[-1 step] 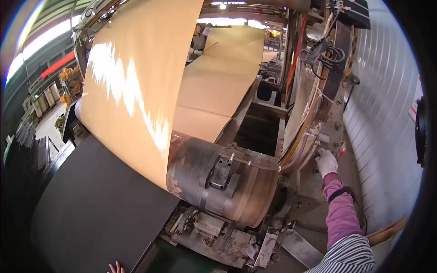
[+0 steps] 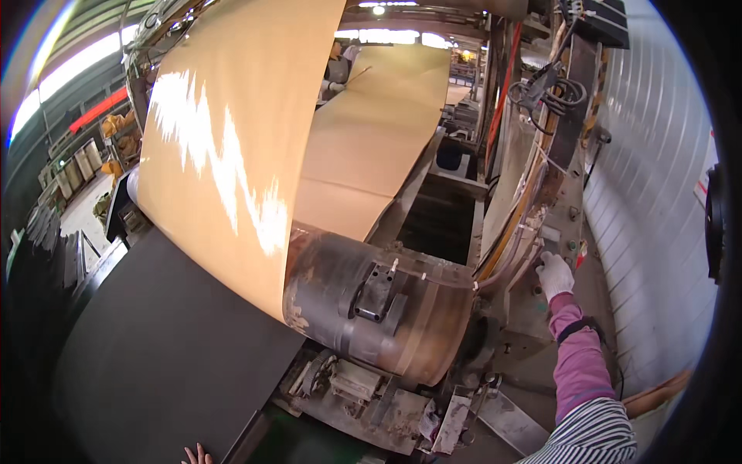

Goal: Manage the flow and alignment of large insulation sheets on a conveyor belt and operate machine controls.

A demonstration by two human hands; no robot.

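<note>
**Gloved hand at the machine's side panel beside the big roller**

The right hand (image 2: 554, 274), in a white glove, reaches up to the metal side panel (image 2: 563, 232) just to the right of the large steel drum (image 2: 371, 305). Its fingers (image 2: 547, 261) are curled against the panel, near a small red button (image 2: 581, 254); whether they grip anything there cannot be told. A pink sleeve with a dark wrist strap runs down from the glove to a striped cuff.

Only the fingertips of the left hand (image 2: 196, 455) show, at the lower edge below and left of the drum, spread open and resting by the edge of the dark sheet (image 2: 170, 348).

A wide tan web (image 2: 232, 147) comes down from above and wraps onto the left end of the drum. A second stretch of the same tan material (image 2: 379, 131) slopes away behind the drum. Cables (image 2: 553, 93) hang above the panel, and a corrugated metal wall (image 2: 649, 201) stands to the right of it.
</note>
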